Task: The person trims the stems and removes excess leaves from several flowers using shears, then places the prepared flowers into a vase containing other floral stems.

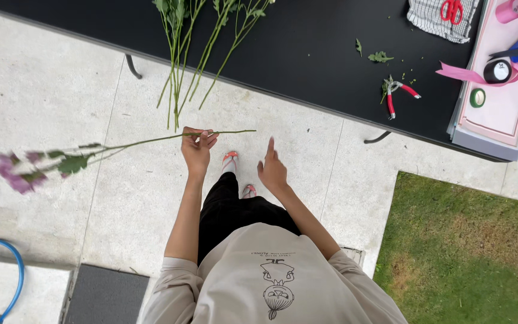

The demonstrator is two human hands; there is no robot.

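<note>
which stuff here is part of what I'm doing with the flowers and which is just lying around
In use: flower in the left hand; stems on the table; snips.
Lying about: scissors, ribbon, tape, hose, mat.

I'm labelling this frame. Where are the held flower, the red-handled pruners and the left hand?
Flower [151, 140]: head view, on the green stem.
Pruners [391, 103]: head view, on a red handle.
Left hand [196, 147]: head view, middle of the hand.

— Any packages or labels on the black table [307, 54]?
— At its right end lies a flat pink box [499, 108] on a grey one. On it rest a black ribbon roll with a white round label [498, 71] and a small green-rimmed roll [478, 97].
</note>
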